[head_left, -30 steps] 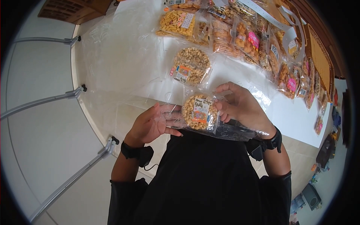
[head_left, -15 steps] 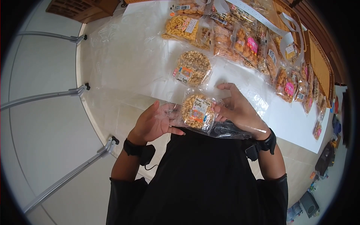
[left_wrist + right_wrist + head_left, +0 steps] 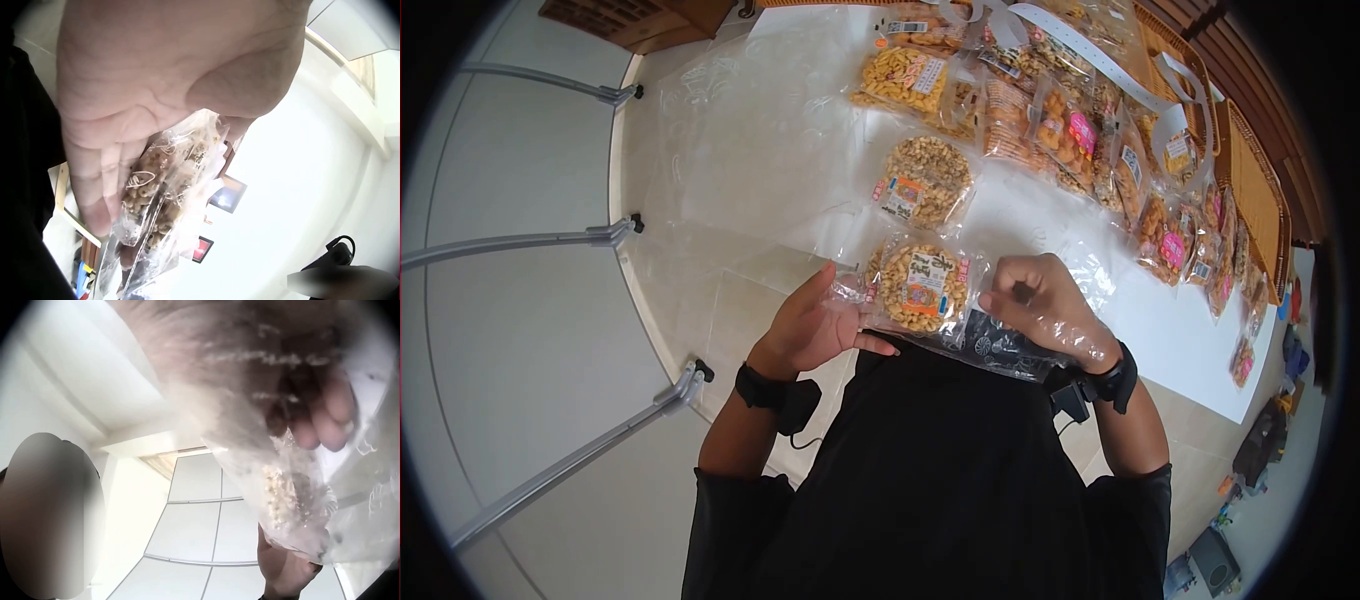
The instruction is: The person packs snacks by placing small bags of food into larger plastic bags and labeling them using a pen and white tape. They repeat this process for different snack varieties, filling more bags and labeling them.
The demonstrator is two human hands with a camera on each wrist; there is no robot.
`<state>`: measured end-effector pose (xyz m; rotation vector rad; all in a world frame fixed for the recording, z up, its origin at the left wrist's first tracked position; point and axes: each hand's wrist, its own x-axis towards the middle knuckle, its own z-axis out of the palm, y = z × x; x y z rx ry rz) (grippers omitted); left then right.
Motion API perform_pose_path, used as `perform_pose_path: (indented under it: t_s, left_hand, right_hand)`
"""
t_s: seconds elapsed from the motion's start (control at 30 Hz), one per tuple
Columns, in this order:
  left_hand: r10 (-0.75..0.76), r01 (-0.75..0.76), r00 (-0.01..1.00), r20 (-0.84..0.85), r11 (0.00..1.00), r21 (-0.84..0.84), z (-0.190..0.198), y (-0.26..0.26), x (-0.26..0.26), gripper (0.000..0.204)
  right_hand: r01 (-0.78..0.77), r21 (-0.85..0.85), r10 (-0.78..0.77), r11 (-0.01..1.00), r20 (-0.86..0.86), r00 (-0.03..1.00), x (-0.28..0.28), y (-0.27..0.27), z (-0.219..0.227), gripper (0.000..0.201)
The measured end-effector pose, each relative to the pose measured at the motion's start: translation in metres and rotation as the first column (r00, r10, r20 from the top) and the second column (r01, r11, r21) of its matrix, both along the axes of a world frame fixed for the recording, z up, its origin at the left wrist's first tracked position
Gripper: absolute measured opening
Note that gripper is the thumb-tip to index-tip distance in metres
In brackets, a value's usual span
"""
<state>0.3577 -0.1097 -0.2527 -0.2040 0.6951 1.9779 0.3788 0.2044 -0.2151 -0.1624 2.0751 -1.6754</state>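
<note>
A round cake of nuts in a clear packet (image 3: 917, 290), with a white and orange label, lies between the hands in front of the black shirt. My left hand (image 3: 810, 325) supports its left side, palm up and fingers straight, several of them hidden behind the packet. At the right edge, the curled fingers and thumb of my right hand (image 3: 1045, 305) pinch the packet's clear margin. Loose clear film (image 3: 206, 419) covers part of the right hand in the right wrist view. A second round nut packet (image 3: 925, 180) lies just beyond, on the table.
Several snack packets (image 3: 1065, 135) are heaped at the back right, with a curled white paper strip (image 3: 1090, 55) over them. Wicker trays (image 3: 1250, 180) stand behind. A large clear plastic sheet (image 3: 740, 170) spreads over the left. Grey metal rails (image 3: 550, 240) line the far left.
My right fingers have gone from spread to curled at the packet's edge. The packet has turned slightly and sits nearer the left palm. The head view has shifted a little.
</note>
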Motion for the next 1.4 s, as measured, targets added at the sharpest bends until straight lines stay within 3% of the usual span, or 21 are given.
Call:
perform_pose_path:
  t_s: [0.03,0.13,0.17,0.27,0.37,0.47,0.57,0.67,0.77,0.87,1.17,1.27,1.4]
  left_hand:
    - [-0.010,0.010,1.000,-0.011,1.000,-0.005,0.000,-0.001,0.000,0.071]
    - [-0.020,0.019,0.999,-0.030,0.999,-0.051,0.001,0.001,-0.002,0.070]
    - [-0.021,0.019,0.999,-0.031,0.997,-0.073,0.002,0.001,-0.001,0.070]
    - [-0.046,0.041,0.997,-0.062,0.996,-0.078,0.003,0.001,-0.002,0.071]
    - [-0.069,0.066,0.995,-0.078,0.997,-0.039,0.001,0.000,-0.005,0.075]
    - [-0.040,0.042,0.999,-0.029,0.998,0.049,-0.002,0.000,-0.004,0.078]
    - [-0.037,0.038,0.999,-0.018,0.999,0.025,-0.001,-0.001,-0.004,0.080]
    - [-0.042,0.043,0.999,-0.033,0.999,0.019,0.002,0.001,-0.005,0.079]
    - [-0.033,0.033,0.999,-0.020,0.999,-0.019,-0.002,0.000,-0.004,0.082]
    - [-0.012,0.011,1.000,-0.025,1.000,-0.025,-0.003,-0.001,-0.004,0.080]
    - [0.045,-0.051,0.997,0.055,0.990,0.128,-0.010,-0.002,-0.003,0.081]
    - [0.016,-0.017,1.000,0.023,0.998,0.060,-0.009,-0.009,-0.005,0.080]
    - [-0.047,0.015,0.988,-0.149,0.977,-0.212,0.007,-0.014,-0.008,0.075]
  right_hand:
    - [-0.033,0.000,0.033,0.999,-0.018,0.999,-0.002,0.001,0.003,0.034]
    - [-0.361,0.035,0.362,0.932,-0.150,0.920,-0.011,0.009,0.004,0.036]
    - [-0.437,0.087,0.445,0.895,-0.131,0.886,-0.015,0.009,0.007,0.023]
    - [-0.454,-0.072,0.410,0.888,-0.319,0.854,-0.017,-0.001,0.000,0.004]
    - [-0.346,-0.070,0.293,0.936,-0.391,0.872,-0.013,-0.012,-0.005,0.019]
    - [-0.304,-0.022,0.280,0.952,-0.334,0.900,-0.014,-0.015,0.002,0.028]
    - [-0.497,0.046,0.491,0.866,-0.259,0.832,-0.021,-0.003,-0.003,0.034]
    - [-0.556,0.032,0.540,0.830,-0.294,0.789,-0.022,-0.001,-0.010,0.039]
    - [-0.455,0.055,0.456,0.889,-0.208,0.865,-0.020,-0.013,0.011,0.040]
    - [-0.389,0.095,0.393,0.916,-0.402,0.827,-0.018,-0.021,0.009,0.040]
    - [-0.480,0.149,0.501,0.865,-0.306,0.809,-0.024,-0.008,-0.006,0.038]
    - [-0.387,0.125,0.405,0.913,-0.369,0.836,-0.019,-0.011,-0.002,0.036]
    - [-0.405,0.154,0.433,0.901,-0.312,0.846,-0.021,-0.013,0.006,0.036]
